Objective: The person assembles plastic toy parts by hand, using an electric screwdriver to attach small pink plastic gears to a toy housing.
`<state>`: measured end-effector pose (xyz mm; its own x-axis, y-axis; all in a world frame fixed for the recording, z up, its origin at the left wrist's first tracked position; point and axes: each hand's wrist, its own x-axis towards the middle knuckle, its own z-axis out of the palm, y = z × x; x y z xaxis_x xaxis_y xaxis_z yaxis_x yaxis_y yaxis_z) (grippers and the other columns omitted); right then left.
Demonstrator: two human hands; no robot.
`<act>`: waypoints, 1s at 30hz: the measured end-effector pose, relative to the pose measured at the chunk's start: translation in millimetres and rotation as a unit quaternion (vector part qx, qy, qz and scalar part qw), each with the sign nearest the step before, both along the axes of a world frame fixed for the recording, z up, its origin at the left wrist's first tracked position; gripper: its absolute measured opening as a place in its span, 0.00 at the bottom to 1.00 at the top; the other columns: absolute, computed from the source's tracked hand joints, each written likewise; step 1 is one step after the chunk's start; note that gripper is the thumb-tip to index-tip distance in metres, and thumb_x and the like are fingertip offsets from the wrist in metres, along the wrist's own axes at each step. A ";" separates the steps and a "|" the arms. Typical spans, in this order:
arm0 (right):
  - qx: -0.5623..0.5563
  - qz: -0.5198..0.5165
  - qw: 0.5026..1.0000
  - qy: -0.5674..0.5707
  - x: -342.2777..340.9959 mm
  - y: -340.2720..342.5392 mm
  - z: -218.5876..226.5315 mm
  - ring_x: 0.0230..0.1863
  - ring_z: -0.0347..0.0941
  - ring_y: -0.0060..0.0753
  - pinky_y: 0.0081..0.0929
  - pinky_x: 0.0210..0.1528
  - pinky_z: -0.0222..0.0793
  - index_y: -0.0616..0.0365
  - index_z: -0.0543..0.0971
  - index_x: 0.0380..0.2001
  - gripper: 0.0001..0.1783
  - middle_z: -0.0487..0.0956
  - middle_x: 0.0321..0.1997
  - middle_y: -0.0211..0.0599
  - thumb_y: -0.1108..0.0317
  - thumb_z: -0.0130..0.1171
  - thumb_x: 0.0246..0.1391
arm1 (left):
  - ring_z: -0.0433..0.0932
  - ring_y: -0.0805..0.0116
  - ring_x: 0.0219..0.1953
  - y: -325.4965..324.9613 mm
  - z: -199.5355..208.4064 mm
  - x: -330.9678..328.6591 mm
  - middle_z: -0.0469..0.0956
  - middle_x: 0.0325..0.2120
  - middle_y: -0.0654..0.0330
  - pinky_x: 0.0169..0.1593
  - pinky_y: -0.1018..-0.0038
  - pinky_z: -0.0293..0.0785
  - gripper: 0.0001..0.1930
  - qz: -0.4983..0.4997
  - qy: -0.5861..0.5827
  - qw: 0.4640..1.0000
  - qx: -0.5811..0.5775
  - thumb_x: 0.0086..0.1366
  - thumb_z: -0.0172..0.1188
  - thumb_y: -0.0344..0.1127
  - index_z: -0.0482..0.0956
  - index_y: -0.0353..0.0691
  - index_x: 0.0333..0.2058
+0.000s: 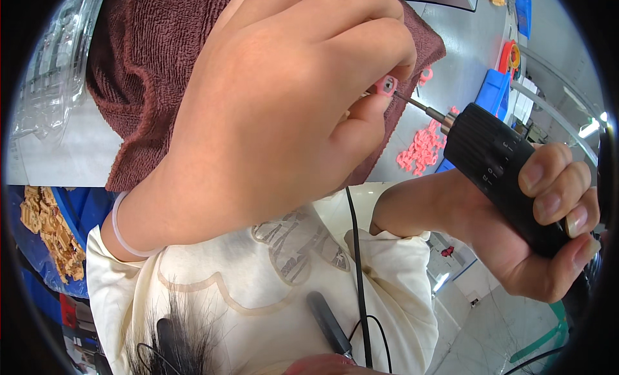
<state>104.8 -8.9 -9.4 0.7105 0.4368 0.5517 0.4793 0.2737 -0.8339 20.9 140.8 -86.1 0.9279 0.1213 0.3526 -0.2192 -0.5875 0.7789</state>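
A small pink plastic part [388,85] with a dark and metallic centre is pinched between the thumb and fingers of my left hand [277,104]. My right hand [548,207] is wrapped round the black body of an electric screwdriver [483,149]. Its thin bit points left and ends right beside the pink part; whether the two touch, I cannot tell. Under my left hand a brown towel [148,72] covers part of the table. The curled fingers hide most of what lies inside my left palm.
A heap of pink parts [422,149] lies on the grey table [445,46] beyond the screwdriver bit. Blue bins [493,94] stand at the right. Clear plastic packaging [55,78] sits at far left, above a blue-lined container of tan pieces [51,233]. A black cable [356,259] hangs before me.
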 end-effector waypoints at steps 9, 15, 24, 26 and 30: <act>0.007 -0.001 1.000 0.026 -2.4 0.5 -9.4 0.25 0.67 0.30 0.32 0.30 0.65 0.57 0.68 0.26 0.16 0.69 0.28 0.34 0.55 0.53 0.44 | 0.72 0.60 0.41 -2.5 4.7 7.3 0.77 0.37 0.59 0.47 0.69 0.65 0.11 -0.003 0.006 1.000 -0.022 0.43 0.61 0.27 0.78 0.41 0.31; 0.033 0.004 0.999 0.035 8.0 -13.9 5.8 0.25 0.67 0.32 0.33 0.32 0.66 0.58 0.68 0.27 0.18 0.69 0.28 0.35 0.53 0.54 0.44 | 0.72 0.61 0.42 -7.6 12.8 2.1 0.77 0.37 0.58 0.48 0.69 0.64 0.11 0.000 0.002 1.000 -0.016 0.45 0.61 0.27 0.78 0.41 0.31; 0.093 -0.060 0.994 -0.018 6.6 -1.8 9.4 0.23 0.65 0.30 0.31 0.29 0.63 0.58 0.65 0.25 0.31 0.67 0.26 0.35 0.36 0.42 0.42 | 0.72 0.61 0.42 -5.3 12.8 1.7 0.76 0.37 0.58 0.48 0.69 0.64 0.10 0.002 -0.001 1.000 -0.019 0.46 0.61 0.29 0.78 0.40 0.31; 0.106 -0.080 0.991 -0.031 4.6 1.1 10.0 0.22 0.64 0.29 0.30 0.29 0.62 0.58 0.64 0.24 0.35 0.66 0.26 0.34 0.31 0.39 0.41 | 0.72 0.61 0.42 -3.9 12.7 1.5 0.76 0.37 0.58 0.48 0.69 0.64 0.10 0.002 0.000 1.000 -0.023 0.47 0.61 0.29 0.78 0.40 0.31; 0.132 -0.121 0.982 -0.058 -0.9 6.9 12.1 0.21 0.63 0.28 0.29 0.27 0.60 0.58 0.62 0.23 0.43 0.64 0.25 0.34 0.21 0.32 0.40 | 0.72 0.61 0.42 -3.1 12.3 3.6 0.76 0.37 0.58 0.48 0.69 0.64 0.09 -0.001 0.002 1.000 -0.030 0.47 0.62 0.29 0.78 0.39 0.31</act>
<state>103.8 -2.0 2.7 0.7014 0.0940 0.7065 0.6447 0.3391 -0.6852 24.5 137.7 -73.8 0.9296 0.1401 0.3409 -0.2170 -0.5395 0.8136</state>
